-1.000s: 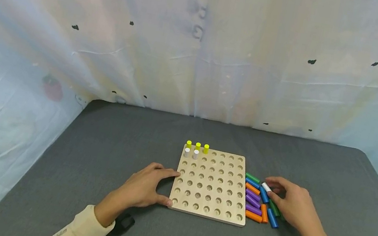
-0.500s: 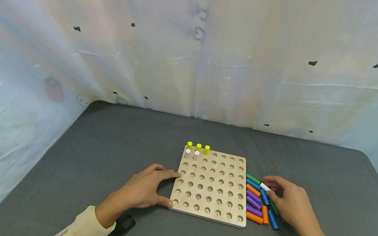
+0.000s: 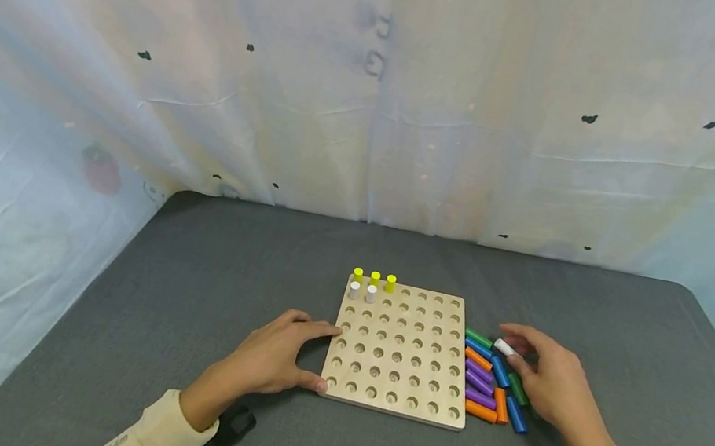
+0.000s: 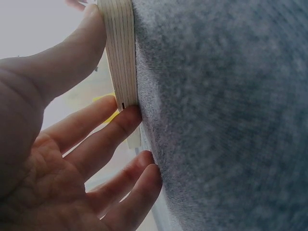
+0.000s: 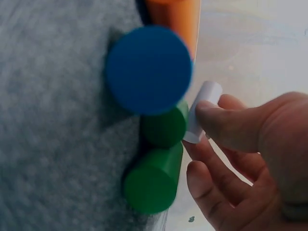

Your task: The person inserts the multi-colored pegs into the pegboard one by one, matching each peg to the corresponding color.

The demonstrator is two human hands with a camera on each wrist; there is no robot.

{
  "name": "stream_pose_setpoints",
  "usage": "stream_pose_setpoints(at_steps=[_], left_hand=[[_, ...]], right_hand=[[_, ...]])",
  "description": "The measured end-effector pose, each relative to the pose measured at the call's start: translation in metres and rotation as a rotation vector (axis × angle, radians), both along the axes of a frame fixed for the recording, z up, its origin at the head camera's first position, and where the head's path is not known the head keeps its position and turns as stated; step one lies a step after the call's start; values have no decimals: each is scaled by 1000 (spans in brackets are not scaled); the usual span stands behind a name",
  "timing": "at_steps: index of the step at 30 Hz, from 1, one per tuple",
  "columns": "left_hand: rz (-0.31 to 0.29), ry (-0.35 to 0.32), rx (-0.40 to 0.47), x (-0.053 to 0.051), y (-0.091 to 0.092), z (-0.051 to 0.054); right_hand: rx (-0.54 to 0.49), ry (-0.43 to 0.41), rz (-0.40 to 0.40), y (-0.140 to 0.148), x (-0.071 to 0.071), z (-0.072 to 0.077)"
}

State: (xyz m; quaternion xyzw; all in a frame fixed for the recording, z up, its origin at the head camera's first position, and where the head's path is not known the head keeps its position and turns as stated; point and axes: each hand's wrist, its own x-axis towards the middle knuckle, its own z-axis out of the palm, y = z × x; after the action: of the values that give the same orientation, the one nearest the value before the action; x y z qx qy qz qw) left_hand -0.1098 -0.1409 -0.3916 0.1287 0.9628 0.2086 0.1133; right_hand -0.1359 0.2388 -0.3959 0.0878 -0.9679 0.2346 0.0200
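Observation:
A square wooden pegboard [image 3: 386, 364] with rows of round holes lies on the grey cloth. My left hand [image 3: 273, 352] rests against its left side, thumb at the near corner and index finger farther up; in the left wrist view the thumb [image 4: 79, 57] and fingertips touch the board's edge. To the right of the board, my right hand [image 3: 555, 381] pinches a white peg [image 3: 504, 348] between thumb and fingers, tilted just over the loose pegs. The right wrist view shows that white peg [image 5: 204, 91] beside green pegs [image 5: 151, 185].
Three yellow pegs [image 3: 390, 285] stand in the board's far row, with two white pegs [image 3: 371, 294] in front of them. Loose purple [image 3: 479, 397], orange [image 3: 480, 411], blue [image 3: 516, 416] and green pegs [image 3: 518, 389] lie along its right side. A pale curtain [image 3: 435, 109] hangs behind.
The right hand has raised the white peg slightly off the pile, its fingers shifting a little upward, and a green peg near the thumb shows more. The left hand stays against the board.

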Motion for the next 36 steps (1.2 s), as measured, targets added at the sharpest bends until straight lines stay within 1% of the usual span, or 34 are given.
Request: stream_pose_setpoints(at_steps=[7,13,16,21,25,31,36], left_hand=[[7,-3,-4,-2,0,2],[6,-19,10,-2,2,3],[1,-16,19,-1,2,3],[3,-10,19,0,1,2],[4,-19,16,0,0,1],[10,-20,18,-1,1,0],[18,-17,4,-2,1,0]], right_hand=[[-49,50,31,1,-1,3],[-83,49,1,1,1,5],[-87,51,-4,-2,0,8],[-104,77,50,-17,-5,16],[-106,90,117,-35,-13,18],[-100,131,206,-62,-35,21],[-95,133,267,-83,-50,28]])
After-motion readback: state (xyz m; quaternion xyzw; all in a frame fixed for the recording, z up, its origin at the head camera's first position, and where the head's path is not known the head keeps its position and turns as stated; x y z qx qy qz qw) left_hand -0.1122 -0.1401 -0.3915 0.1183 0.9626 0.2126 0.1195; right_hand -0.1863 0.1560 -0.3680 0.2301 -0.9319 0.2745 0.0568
